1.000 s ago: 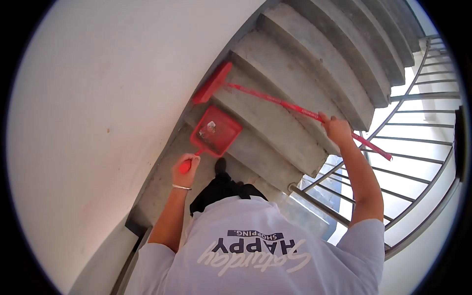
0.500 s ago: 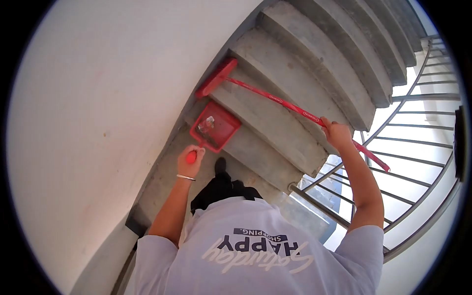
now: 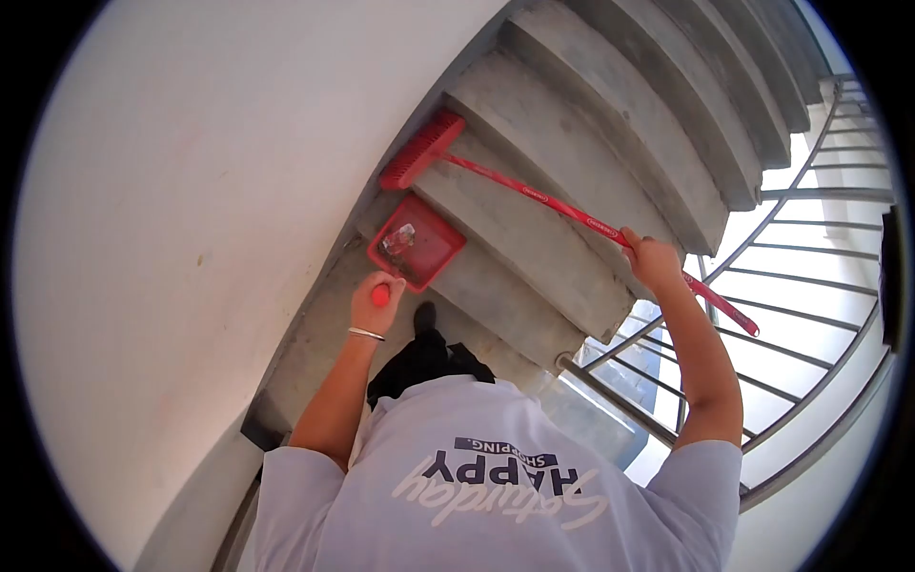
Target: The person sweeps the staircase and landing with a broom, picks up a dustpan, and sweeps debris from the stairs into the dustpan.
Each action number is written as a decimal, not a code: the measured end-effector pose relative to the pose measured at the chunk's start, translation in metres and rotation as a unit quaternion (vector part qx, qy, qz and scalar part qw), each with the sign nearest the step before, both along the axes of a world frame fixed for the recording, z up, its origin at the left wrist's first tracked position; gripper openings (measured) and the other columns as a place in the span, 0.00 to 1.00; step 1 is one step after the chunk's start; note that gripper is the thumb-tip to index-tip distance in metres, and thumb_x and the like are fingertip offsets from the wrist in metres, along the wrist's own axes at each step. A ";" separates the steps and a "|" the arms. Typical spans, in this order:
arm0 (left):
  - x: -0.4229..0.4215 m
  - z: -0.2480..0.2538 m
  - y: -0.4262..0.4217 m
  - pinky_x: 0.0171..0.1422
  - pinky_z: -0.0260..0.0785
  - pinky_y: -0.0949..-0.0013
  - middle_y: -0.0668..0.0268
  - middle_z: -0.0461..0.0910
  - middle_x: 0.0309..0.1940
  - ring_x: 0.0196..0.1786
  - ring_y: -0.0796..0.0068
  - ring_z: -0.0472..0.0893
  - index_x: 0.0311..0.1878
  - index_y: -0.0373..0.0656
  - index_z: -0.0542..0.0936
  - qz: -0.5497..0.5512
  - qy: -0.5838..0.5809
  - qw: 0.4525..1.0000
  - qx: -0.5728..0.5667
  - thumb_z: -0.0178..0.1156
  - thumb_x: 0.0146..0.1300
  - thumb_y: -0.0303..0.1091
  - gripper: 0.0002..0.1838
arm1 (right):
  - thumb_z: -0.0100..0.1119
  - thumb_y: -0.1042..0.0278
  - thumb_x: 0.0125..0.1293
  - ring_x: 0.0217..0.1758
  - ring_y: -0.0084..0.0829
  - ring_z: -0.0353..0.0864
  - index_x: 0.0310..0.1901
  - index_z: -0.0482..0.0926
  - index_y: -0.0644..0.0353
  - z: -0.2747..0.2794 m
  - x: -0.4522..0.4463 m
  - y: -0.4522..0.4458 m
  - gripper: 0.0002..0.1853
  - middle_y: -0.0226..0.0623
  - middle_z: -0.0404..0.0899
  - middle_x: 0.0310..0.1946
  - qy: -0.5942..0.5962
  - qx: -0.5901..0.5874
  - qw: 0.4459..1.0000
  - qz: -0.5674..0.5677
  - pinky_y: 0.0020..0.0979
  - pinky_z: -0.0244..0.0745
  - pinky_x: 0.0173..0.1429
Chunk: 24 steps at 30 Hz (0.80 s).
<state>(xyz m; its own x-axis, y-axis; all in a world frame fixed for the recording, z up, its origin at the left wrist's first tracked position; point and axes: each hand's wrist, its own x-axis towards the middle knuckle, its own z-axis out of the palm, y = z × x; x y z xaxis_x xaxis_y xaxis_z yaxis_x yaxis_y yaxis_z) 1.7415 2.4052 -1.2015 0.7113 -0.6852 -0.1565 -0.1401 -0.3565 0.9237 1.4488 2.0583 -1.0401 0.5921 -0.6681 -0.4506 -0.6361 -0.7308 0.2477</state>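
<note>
My left hand (image 3: 373, 301) is wrapped round the handle of a red dustpan (image 3: 440, 250), and the handle's rounded end shows above my fist. The pan lies at a stair step, with crumpled litter (image 3: 396, 240) and dark dirt inside it. In my right hand (image 3: 652, 260) is the long red stick of a broom (image 3: 515, 183), held closed partway along, with its end sticking out past my wrist toward the railing. The broom head (image 3: 423, 151), bristles showing, is beside the wall just beyond the dustpan.
Curved concrete stairs (image 3: 581, 114) rise to the upper right. A white wall (image 3: 210, 172) borders them on the left, and a metal railing (image 3: 801, 315) curves along the right. My dark shoe (image 3: 425, 316) stands on a step below the dustpan.
The broom head has turned so that more of its bristles show. My left hand has shifted slightly right and up on the picture, while the dustpan stays nearly in place.
</note>
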 end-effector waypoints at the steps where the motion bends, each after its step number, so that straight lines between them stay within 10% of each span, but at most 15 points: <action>1: 0.001 -0.004 0.000 0.41 0.70 0.69 0.62 0.77 0.26 0.32 0.66 0.78 0.28 0.40 0.76 -0.005 0.001 1.000 -0.001 0.65 0.56 0.34 0.09 | 0.49 0.58 0.66 0.33 0.48 0.80 0.60 0.69 0.45 -0.002 -0.008 0.003 0.20 0.45 0.79 0.32 0.001 -0.001 1.000 -0.005 0.46 0.75 0.38; 9: 0.003 0.002 -0.004 0.39 0.69 0.68 0.59 0.76 0.25 0.30 0.63 0.77 0.28 0.38 0.75 -0.014 -0.009 1.000 0.013 0.63 0.57 0.31 0.08 | 0.50 0.60 0.66 0.30 0.45 0.81 0.61 0.70 0.42 0.077 -0.050 0.084 0.21 0.43 0.78 0.29 0.059 0.017 0.993 -0.097 0.45 0.76 0.35; 18: 0.007 -0.017 -0.001 0.40 0.68 0.72 0.64 0.77 0.25 0.31 0.77 0.75 0.29 0.37 0.75 -0.045 0.028 0.998 0.031 0.62 0.59 0.32 0.09 | 0.47 0.56 0.68 0.33 0.47 0.81 0.66 0.61 0.32 -0.049 -0.073 0.123 0.24 0.46 0.79 0.31 -0.018 0.048 0.984 -0.169 0.45 0.75 0.36; 24: 0.009 -0.032 0.011 0.41 0.68 0.73 0.65 0.77 0.25 0.31 0.77 0.74 0.29 0.36 0.76 -0.054 0.097 0.994 0.001 0.62 0.59 0.32 0.09 | 0.49 0.59 0.66 0.35 0.50 0.80 0.65 0.62 0.32 -0.020 -0.176 0.199 0.25 0.46 0.80 0.29 0.006 0.064 0.948 -0.311 0.48 0.73 0.39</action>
<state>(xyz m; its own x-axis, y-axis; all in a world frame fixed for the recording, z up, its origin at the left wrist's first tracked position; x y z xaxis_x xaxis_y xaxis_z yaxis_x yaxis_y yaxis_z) 1.7506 2.4162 -1.2334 0.5896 -0.7559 -0.2845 0.0028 -0.3503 0.9366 1.2723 2.2573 -1.0602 0.0958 -0.8254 -0.5563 -0.9515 -0.2400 0.1923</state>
